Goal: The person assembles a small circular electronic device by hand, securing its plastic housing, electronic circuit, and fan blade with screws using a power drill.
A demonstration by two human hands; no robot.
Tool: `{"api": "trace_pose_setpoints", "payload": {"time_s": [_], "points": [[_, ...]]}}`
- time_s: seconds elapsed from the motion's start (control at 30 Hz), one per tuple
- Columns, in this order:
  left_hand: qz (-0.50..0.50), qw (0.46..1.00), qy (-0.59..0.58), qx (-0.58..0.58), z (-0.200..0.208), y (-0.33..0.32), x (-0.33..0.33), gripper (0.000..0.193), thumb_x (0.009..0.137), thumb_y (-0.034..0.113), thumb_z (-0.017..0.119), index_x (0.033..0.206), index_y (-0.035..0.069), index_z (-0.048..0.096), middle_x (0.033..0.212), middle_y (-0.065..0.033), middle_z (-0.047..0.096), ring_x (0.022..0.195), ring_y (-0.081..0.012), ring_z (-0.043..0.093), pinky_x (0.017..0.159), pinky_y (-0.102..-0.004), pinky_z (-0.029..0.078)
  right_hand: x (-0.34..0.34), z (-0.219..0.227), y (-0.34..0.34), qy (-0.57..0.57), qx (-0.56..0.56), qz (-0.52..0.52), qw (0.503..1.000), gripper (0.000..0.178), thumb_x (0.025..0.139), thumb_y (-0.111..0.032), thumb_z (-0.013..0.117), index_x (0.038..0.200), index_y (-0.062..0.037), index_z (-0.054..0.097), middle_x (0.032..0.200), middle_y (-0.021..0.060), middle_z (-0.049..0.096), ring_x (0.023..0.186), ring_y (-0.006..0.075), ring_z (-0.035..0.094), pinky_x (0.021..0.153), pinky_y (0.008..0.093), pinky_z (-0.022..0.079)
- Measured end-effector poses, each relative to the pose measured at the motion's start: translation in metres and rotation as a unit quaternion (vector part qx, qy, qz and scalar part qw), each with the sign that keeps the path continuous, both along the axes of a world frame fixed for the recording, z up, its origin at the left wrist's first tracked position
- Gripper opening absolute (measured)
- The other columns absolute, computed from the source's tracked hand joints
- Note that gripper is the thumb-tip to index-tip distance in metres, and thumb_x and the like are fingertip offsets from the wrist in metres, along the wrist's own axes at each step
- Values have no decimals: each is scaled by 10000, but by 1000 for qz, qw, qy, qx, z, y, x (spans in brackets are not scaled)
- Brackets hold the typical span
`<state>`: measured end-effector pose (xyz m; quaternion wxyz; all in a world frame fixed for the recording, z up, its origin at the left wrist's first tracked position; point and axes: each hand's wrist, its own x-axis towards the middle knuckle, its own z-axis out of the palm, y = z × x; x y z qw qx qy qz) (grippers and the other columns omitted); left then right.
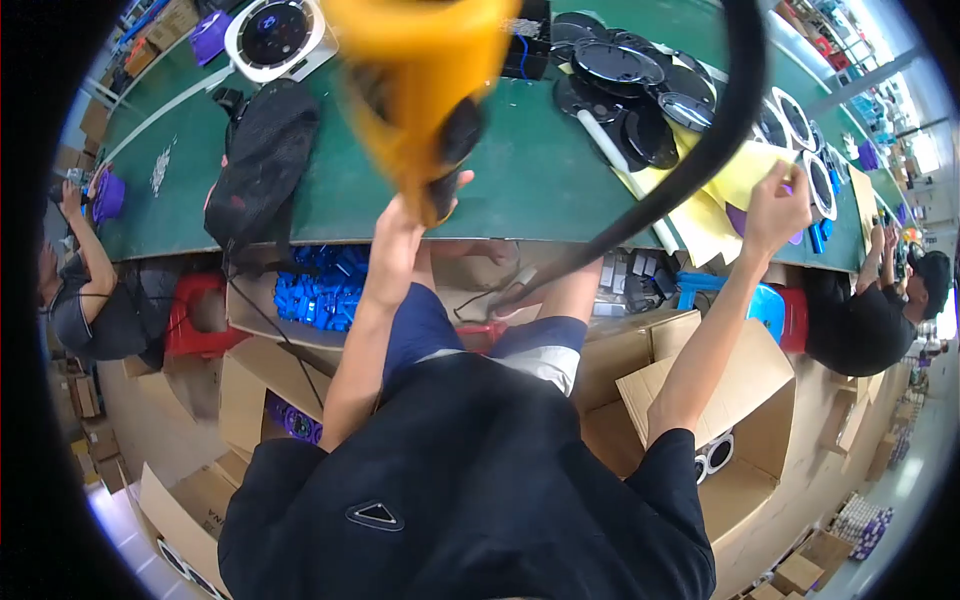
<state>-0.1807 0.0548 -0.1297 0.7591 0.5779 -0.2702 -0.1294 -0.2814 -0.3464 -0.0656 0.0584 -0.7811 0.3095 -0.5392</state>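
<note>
My left hand (pixel 402 235) is closed round the lower end of a yellow and black power tool (pixel 420 90). The tool is blurred and rises close in front of me, so its exact kind does not show. A thick black cable (pixel 690 175) loops down across the right half of the view. Over the table's right side, my right hand (pixel 778 212) has its fingers bent together beside yellow sheets (pixel 745 172) and a purple piece (pixel 737 218). What those fingers hold, if anything, I cannot make out.
Black round covers (pixel 618 62) lie piled on the green table (pixel 520 170). A black mesh bag (pixel 268 150) and a white round-topped device (pixel 277 35) stand left. Below are blue parts (pixel 320 290) and an open carton (pixel 740 400). People sit on both sides.
</note>
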Motion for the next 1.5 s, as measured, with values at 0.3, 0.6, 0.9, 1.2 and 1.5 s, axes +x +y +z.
{"api": "trace_pose_setpoints", "payload": {"time_s": [0.3, 0.6, 0.9, 1.2, 1.5], "points": [[132, 991, 4, 34, -22, 26, -4, 311, 993, 109, 447, 1243, -47, 547, 1197, -189, 636, 1175, -259, 588, 1017, -389, 447, -58, 37, 48, 41, -288, -29, 956, 300, 924, -203, 617, 1094, 44, 615, 918, 104, 644, 872, 183, 624, 763, 334, 504], [-241, 966, -29, 86, 5, 51, -66, 626, 833, 195, 726, 1363, -32, 482, 1328, -165, 558, 1214, -213, 556, 985, -330, 457, -108, -49, 232, -104, 284, 351, 886, 222, 918, -150, 652, 991, 53, 602, 901, 106, 652, 818, 167, 620, 731, 280, 487], [-285, 929, 236, -20, -50, 33, -86, 652, 772, 93, 800, 1332, -15, 484, 1236, -56, 574, 1171, -124, 514, 1015, -309, 413, -58, -73, 241, -156, 546, 488, 663, 123, 906, -33, 646, 975, 47, 582, 907, 80, 659, 781, 86, 585, 720, 209, 451], [-65, 987, 34, 140, -20, 115, -38, 198, 815, -39, 731, 1003, -41, 668, 928, -39, 684, 864, -84, 626, 745, -239, 507, -65, -56, 209, 250, 517, 562, 596, 170, 795, 11, 740, 953, 30, 680, 691, 47, 653, 588, 67, 577, 566, 217, 433], [191, 960, 115, 171, -2, 125, 70, 286, 1003, 226, 565, 1110, -26, 649, 889, -42, 700, 726, -65, 644, 634, -203, 511, 12, -85, 198, 81, 348, 461, 812, 83, 880, -49, 667, 926, 20, 677, 751, 49, 659, 635, 104, 598, 595, 237, 459]]}}
